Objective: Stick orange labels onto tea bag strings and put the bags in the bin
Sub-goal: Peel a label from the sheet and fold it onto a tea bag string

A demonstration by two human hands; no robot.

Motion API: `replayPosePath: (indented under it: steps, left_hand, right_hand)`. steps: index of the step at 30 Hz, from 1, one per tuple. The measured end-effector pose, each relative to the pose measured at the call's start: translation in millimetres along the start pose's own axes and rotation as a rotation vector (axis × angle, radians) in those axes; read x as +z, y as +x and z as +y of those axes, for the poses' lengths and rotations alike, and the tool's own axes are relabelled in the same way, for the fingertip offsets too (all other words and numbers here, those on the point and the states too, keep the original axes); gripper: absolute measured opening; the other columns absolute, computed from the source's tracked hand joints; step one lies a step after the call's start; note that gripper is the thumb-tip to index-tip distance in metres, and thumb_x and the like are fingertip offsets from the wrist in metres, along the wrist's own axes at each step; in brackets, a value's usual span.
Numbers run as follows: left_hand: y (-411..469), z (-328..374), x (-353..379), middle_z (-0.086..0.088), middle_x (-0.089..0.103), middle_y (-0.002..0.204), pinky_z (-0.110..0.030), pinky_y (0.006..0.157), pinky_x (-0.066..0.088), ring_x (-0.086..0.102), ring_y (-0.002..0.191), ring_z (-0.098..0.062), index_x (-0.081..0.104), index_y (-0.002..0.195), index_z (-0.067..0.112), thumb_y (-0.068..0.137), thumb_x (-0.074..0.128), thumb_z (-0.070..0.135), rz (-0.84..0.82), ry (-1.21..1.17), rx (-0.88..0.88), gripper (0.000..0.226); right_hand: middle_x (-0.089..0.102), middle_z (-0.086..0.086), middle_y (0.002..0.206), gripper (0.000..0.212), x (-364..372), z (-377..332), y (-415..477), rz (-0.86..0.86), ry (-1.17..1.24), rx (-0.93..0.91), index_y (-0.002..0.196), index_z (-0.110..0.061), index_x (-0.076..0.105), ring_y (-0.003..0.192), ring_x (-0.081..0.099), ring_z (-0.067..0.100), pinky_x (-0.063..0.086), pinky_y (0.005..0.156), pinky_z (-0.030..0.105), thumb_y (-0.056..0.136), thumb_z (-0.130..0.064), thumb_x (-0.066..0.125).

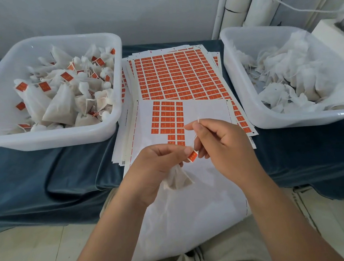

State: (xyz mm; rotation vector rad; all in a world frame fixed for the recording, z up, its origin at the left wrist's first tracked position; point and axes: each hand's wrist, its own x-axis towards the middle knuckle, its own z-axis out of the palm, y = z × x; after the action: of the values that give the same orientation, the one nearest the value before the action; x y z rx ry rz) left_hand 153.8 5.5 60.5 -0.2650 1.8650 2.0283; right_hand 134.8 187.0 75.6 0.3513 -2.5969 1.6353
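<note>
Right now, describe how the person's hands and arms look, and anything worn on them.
The left hand and right hand are bare: no gloves, rings or watch. The left forearm and right forearm are uncovered, no sleeve in view. Nails look short and unpainted.

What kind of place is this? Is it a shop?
Likely a small hand-packing workspace, not a shop: a white plastic bin of labelled tea bags, a second white bin of unlabelled ones, and stacked sheets of orange labels on a blue-cloth table.
</note>
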Motion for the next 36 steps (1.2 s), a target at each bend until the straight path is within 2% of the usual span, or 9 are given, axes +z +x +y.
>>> replayPosePath:
  steps: [4,7,9,13,14,23,28,34,36]
  left_hand:
    - [-3,-1,2,0.008,0.079,0.09,-0.025,0.08,0.05,0.068,0.085,-0.005,0.086,0.087,0.03,0.069,0.078,0.06,0.031,0.056,0.12,0.035]
    - [-2,-3,7,0.006,0.081,0.089,-0.022,0.08,0.05,0.072,0.084,-0.003,0.085,0.086,0.031,0.088,0.078,0.04,0.147,0.056,0.237,0.012]
    - [-2,-3,8,0.003,0.082,0.093,-0.033,0.087,0.056,0.076,0.091,-0.011,0.085,0.088,0.029,0.095,0.076,0.03,0.212,0.048,0.276,0.011]
    - [-4,-1,9,-0.001,0.082,0.098,-0.053,0.1,0.059,0.077,0.1,-0.023,0.085,0.092,0.026,0.097,0.075,0.026,0.235,-0.008,0.254,0.012]
    - [-4,0,9,-0.002,0.081,0.097,-0.054,0.101,0.058,0.077,0.099,-0.023,0.085,0.092,0.026,0.097,0.074,0.026,0.24,-0.007,0.244,0.012]
    - [-1,-1,9,-0.001,0.081,0.098,-0.044,0.096,0.058,0.076,0.098,-0.021,0.086,0.095,0.028,0.1,0.07,0.027,0.179,0.016,0.245,0.016]
    - [0,-3,12,-0.007,0.079,0.1,-0.055,0.102,0.058,0.073,0.103,-0.035,0.084,0.098,0.025,0.105,0.062,0.03,0.142,0.006,0.184,0.024]
    - [1,0,9,0.004,0.078,0.088,-0.032,0.083,0.056,0.072,0.083,-0.009,0.084,0.093,0.031,0.104,0.064,0.031,0.155,0.084,0.25,0.023]
    - [2,0,10,0.005,0.079,0.087,-0.03,0.083,0.056,0.073,0.083,-0.008,0.083,0.089,0.032,0.103,0.065,0.03,0.197,0.09,0.271,0.023]
  right_hand:
    - [0.073,-0.014,0.08,0.023,3,-1,2,0.004,0.101,0.049,0.108,-0.035,0.072,0.077,0.074,0.009,0.058,0.066,0.016,0.107,-0.046,0.051]
    - [0.075,-0.017,0.091,0.065,8,-3,4,-0.12,0.218,0.269,0.125,-0.039,0.057,0.081,0.077,0.011,0.062,0.065,0.024,0.082,-0.087,0.047]
    - [0.075,-0.018,0.091,0.075,11,2,0,-0.213,0.159,0.282,0.113,-0.041,0.056,0.081,0.077,0.01,0.06,0.063,0.022,0.067,-0.1,0.046]
    - [0.074,-0.015,0.085,0.02,19,5,-10,-0.239,0.146,0.113,0.095,-0.045,0.066,0.078,0.073,0.008,0.052,0.064,0.011,0.096,-0.064,0.06]
    - [0.074,-0.014,0.083,0.017,20,6,-11,-0.22,0.172,0.097,0.093,-0.044,0.067,0.075,0.072,0.008,0.052,0.065,0.011,0.101,-0.056,0.059]
    - [0.063,-0.024,0.071,0.032,27,4,-15,-0.081,0.171,0.001,0.079,-0.048,0.058,0.07,0.064,0.003,0.049,0.067,0.012,0.108,-0.041,0.046]
    - [0.061,-0.032,0.073,0.039,29,3,-15,-0.029,0.158,-0.042,0.076,-0.051,0.054,0.073,0.063,-0.005,0.047,0.066,0.007,0.107,-0.029,0.049]
    - [0.061,-0.029,0.072,0.038,24,7,-12,-0.093,0.137,-0.009,0.078,-0.053,0.056,0.073,0.063,-0.003,0.048,0.067,0.008,0.11,-0.034,0.046]
    - [0.063,-0.024,0.077,0.032,26,9,-14,-0.128,0.128,0.018,0.084,-0.049,0.055,0.075,0.063,0.0,0.049,0.069,0.011,0.111,-0.039,0.043]
